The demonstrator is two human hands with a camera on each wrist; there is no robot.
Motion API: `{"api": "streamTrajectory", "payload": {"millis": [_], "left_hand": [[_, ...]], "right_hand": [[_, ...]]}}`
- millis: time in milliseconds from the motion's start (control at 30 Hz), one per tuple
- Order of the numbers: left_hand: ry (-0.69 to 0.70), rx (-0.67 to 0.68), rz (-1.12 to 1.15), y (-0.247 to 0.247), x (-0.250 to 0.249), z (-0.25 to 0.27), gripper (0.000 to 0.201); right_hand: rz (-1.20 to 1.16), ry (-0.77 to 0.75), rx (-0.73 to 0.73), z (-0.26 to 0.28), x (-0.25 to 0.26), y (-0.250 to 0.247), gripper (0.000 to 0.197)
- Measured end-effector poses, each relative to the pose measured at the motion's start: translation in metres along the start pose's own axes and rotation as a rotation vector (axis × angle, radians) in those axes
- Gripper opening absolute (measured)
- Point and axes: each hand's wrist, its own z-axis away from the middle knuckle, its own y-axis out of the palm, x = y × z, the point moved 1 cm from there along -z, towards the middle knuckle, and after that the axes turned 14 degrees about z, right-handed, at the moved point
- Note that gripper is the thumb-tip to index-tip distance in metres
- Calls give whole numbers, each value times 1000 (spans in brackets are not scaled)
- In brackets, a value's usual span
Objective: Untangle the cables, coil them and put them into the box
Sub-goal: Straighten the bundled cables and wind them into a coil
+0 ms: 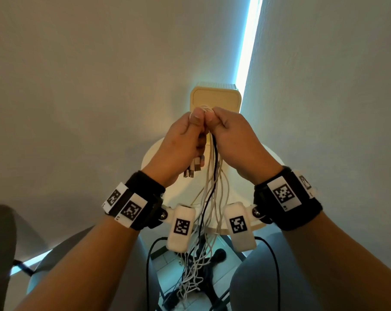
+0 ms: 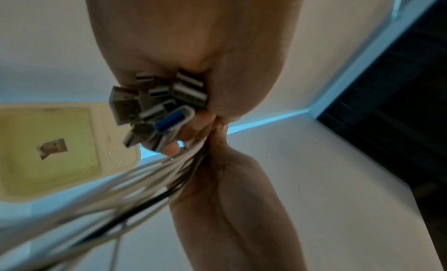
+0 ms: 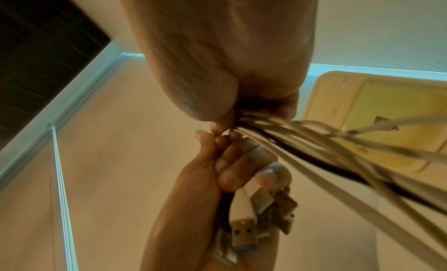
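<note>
From your head view, your left hand [image 1: 179,140] and right hand [image 1: 235,140] meet above the counter [image 1: 268,160], both grips closed on the cables [image 1: 212,187] before the box [image 1: 214,97]. Your left wrist view shows plugs [image 2: 159,103] bunched in that grip. Your right wrist view shows strands fanning from your fist.

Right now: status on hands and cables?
Left hand grips USB plug ends. Right hand grips white-and-black cable bundle. Tangle below; cream plastic box empty.
</note>
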Motion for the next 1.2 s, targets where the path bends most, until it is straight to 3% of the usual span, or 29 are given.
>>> {"api": "streamTrajectory", "payload": {"millis": [167,300,367,433,533,700,933,1100,1200], "left_hand": [[72,16,-267,3,3,0,57],[151,101,-321,-6,-9,-7,21],[116,148,-320,-15,-12,-9,21],[39,152,-299,-21,-9,-9,34],[-16,114,-263,-28,-3,-7,22],[-23,90,-193,-17,5,-2,35],[129,204,-245,-17,13,-7,31],[43,296,-498,-28,0,-14,26],[58,224,-591,-23,7,-13,21]], "right_hand": [[-111,29,-37,-1,-3,3,26],[-181,34,-69,1,-1,-3,31],[-178,40,-62,1,-1,-3,32],[-166,42,-63,1,-1,-2,32],[-169,47,-69,1,-3,-2,33],[-267,103,-84,5,0,0,34],[-425,165,17,14,-4,11,27],[-422,120,192,16,-15,6,31],[-361,116,228,12,-16,3,27]]}}
